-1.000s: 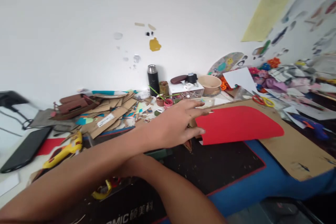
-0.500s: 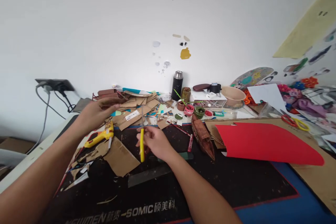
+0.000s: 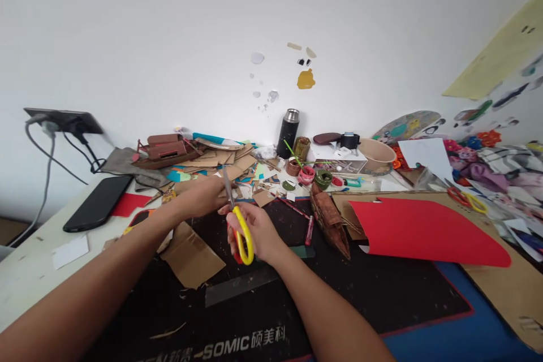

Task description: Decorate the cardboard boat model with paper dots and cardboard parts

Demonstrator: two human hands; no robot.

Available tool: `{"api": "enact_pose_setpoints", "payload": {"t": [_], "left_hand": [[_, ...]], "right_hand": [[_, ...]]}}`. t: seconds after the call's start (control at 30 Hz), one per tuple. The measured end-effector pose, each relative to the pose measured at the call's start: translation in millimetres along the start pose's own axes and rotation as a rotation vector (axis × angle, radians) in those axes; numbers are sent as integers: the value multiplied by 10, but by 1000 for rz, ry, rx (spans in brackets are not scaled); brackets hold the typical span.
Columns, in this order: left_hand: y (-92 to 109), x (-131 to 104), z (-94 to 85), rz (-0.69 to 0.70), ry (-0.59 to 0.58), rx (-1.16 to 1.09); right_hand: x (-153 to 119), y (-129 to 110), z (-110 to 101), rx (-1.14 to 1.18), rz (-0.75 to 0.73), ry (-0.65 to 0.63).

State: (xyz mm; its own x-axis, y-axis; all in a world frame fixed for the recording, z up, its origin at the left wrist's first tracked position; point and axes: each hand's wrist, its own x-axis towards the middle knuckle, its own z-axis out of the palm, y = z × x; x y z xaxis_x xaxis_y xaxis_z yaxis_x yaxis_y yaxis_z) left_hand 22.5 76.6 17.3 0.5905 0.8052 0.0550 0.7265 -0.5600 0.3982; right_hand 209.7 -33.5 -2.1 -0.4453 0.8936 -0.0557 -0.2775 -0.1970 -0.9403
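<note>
Although the work surface is crowded, its contents can be itemised with reference to the black desk mat (image 3: 365,294). Off the mat's left side lies a dark smartphone (image 3: 98,203). Beyond its far left edge stands a reddish-brown model (image 3: 165,150) with a boxy upper part in place; it appears largely assembled. Cardboard scraps (image 3: 214,157) are heaped past the far edge, evidence, in my judgement, of considerable cutting already done.

On the mat's left part rests a cut cardboard piece (image 3: 193,257); whether it needs further trimming cannot be determined. The left hand (image 3: 202,197) is near the mat's far edge, fingers partly extended close to the scissor blades. How far it is open, and whether it grips anything, cannot be told. The scissors (image 3: 240,219) are above the mat's left-centre, points directed to the far edge. The right hand (image 3: 261,232) is closed around their yellow-and-red handles. No material is visible being cut.

Paint jars (image 3: 306,174) stand open beyond the far edge. A brown model boat (image 3: 328,212) lies across the far edge, its hull and cabin joined and seemingly coloured. A red sheet (image 3: 424,229), slightly curled, overlaps the mat's far right; its outline is shaped, but its completion cannot be confirmed.
</note>
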Motion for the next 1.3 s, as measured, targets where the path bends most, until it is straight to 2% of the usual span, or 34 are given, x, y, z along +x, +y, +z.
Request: {"api": "enact_pose_setpoints", "payload": {"t": [0.13,0.27,0.47,0.57,0.67,0.83,0.93,1.1,1.23,1.3], "left_hand": [[109,162,228,125,-72,13],[212,311,398,198,-121,42],[376,372,546,206,-74,111],[448,337,518,189,-17,138],[480,274,394,134,71,159],[426,195,133,7,243,167],[383,248,56,-73,319,163],[371,505,145,-157,401,144],[321,602,292,-87,323,102],[238,574,296,-66,300,90]], "right_hand": [[-96,-36,134,-77,-26,-91],[-144,-26,160,-146,-10,-123],[-161,8,142,-303,-68,-143],[-179,-4,145,-402,-99,-120],[-190,-25,153,-466,-119,-117],[-204,-68,176,-563,-146,-122],[-215,-78,191,-575,-153,-116],[-205,-41,186,-579,-161,-117],[-193,-22,170,-609,-156,-93],[-200,-33,177,-615,-171,-90]]}}
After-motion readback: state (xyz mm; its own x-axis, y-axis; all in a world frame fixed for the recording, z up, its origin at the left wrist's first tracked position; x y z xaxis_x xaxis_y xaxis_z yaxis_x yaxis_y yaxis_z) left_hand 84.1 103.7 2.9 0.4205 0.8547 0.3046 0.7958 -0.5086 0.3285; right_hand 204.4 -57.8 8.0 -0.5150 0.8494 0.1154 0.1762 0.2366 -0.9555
